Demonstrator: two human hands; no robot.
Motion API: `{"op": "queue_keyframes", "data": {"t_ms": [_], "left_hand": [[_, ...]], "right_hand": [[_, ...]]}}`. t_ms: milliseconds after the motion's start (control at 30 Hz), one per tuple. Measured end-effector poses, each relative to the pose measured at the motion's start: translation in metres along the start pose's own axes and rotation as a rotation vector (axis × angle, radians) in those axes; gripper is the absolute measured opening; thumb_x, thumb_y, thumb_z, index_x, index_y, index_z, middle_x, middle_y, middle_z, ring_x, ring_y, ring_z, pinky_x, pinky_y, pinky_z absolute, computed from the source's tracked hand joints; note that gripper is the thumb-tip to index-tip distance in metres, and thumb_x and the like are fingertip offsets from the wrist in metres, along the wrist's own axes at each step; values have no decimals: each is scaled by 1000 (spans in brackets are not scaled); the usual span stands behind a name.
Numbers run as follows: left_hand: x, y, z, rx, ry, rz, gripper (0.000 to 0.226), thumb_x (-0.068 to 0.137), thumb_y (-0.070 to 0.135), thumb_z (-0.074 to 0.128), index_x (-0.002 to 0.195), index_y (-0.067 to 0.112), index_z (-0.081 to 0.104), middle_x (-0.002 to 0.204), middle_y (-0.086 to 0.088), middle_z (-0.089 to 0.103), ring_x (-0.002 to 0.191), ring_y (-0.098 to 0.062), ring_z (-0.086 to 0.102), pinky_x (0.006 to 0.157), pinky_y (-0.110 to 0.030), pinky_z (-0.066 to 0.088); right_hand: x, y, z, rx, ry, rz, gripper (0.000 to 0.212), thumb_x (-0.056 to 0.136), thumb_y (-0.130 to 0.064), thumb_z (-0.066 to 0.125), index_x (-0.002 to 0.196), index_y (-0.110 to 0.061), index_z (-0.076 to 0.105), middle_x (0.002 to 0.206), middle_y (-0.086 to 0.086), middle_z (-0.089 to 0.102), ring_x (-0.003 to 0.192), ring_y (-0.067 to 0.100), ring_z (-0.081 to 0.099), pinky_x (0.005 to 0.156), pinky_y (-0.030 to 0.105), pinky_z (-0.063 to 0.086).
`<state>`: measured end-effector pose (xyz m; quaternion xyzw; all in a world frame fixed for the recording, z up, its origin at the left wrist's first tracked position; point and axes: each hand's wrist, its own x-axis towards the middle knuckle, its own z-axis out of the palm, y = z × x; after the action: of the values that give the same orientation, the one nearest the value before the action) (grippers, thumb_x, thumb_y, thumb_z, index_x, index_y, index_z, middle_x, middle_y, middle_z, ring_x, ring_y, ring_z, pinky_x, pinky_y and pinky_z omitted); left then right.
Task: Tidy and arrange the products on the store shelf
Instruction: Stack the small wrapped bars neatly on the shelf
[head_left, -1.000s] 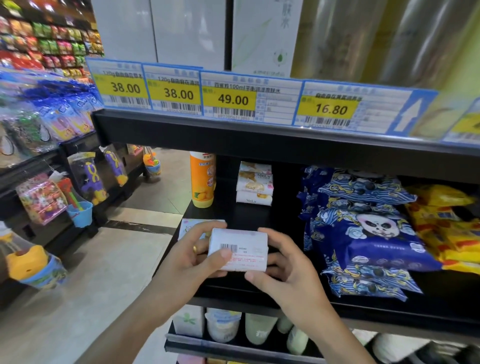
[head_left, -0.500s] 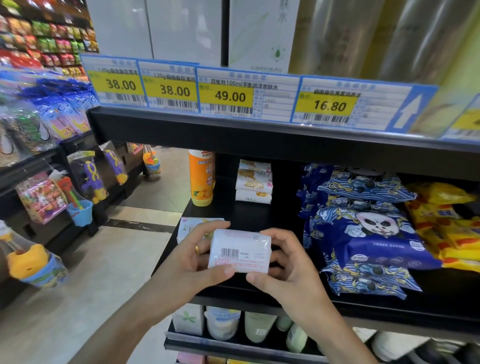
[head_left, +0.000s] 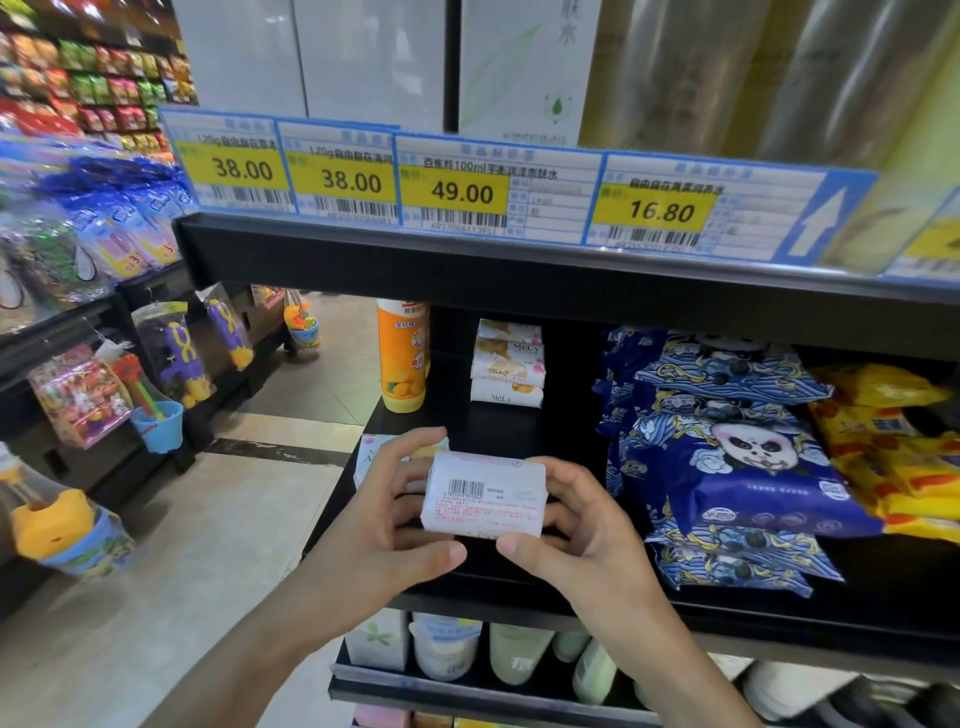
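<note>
white soap pack (head_left: 485, 493) red print, orange bottle (head_left: 401, 358), blue panda-print packs (head_left: 737, 457)

left hand (head_left: 384, 525): fingers curled, gripping | right hand (head_left: 582, 535): fingers curled, gripping

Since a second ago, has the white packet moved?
No: the white packet stays just below the soap stack, gripped by the left hand and right hand.

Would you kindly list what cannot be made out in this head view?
- White soap pack: front face turned away; small red print unreadable.
- Pack behind left hand: mostly hidden by the hand.
- Right hand: fingers hidden behind the pack.
- Lower-shelf bottles: tops hidden by the shelf edge.
</note>
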<state>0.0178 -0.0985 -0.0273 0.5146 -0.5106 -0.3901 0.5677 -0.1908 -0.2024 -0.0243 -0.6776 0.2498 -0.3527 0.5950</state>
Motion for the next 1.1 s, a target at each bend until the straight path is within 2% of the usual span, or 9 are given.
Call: {"op": "queue_keyframes", "data": {"t_ms": [133,233,400,567,667,800,933,1100], "left_hand": [[-1,0,-1,-1,-6,5,90,75,13,84,146,48,41,140,0,62,128,-27,63,98,-33,56],[-1,0,-2,37,-18,6,81,82,6,78,146,42,45,139,1,63,129,-26,61,98,-35,56],[-2,1,-3,25,-27,-22,61,83,21,81,138,36,57,137,0,67,128,-23,62,98,-31,56],[-2,0,-4,5,-15,-13,58,82,25,82,136,33,61,135,-2,67,128,-23,62,100,-28,54],[-2,1,-4,2,-7,-12,57,82,29,83,135,33,62,136,-3,67,129,-24,62,102,-28,54],[-1,2,-5,0,28,-17,55,83,38,82,134,34,62,134,-2,68,128,-21,63,105,-28,52],[-2,2,-5,15,37,-31,54,83,42,81,133,37,62,132,-1,68,125,-21,65,106,-38,51],[-1,3,-4,26,30,-40,54,84,46,81,134,36,62,131,-2,69,121,-22,66,107,-43,51]], "right_hand": [[0,-2,1,-8,-2,24,55,85,-2,81,131,-23,60,124,-3,72,105,20,71,86,28,57],[-1,-5,3,-18,-4,31,52,86,-8,82,131,-23,61,123,-3,73,104,19,71,87,27,57],[-1,-8,5,-14,4,25,46,85,-21,83,128,-26,64,120,-3,74,105,19,71,91,30,58],[-1,-8,6,0,1,10,53,81,-30,81,130,-25,63,123,-4,73,110,16,69,91,26,56],[-2,-7,6,35,-3,13,64,79,-32,82,138,-29,57,130,-9,69,118,11,66,92,23,55],[-4,-4,5,-37,-33,-34,79,84,-15,84,149,-39,45,143,-22,56,132,8,57,105,24,50],[-5,-5,4,-126,-67,-94,73,89,-4,78,141,-49,53,151,-15,48,138,9,50,110,28,47],[-4,-5,6,-79,-38,-131,60,90,1,74,133,-41,64,149,-15,50,138,11,51,110,33,49]]}}
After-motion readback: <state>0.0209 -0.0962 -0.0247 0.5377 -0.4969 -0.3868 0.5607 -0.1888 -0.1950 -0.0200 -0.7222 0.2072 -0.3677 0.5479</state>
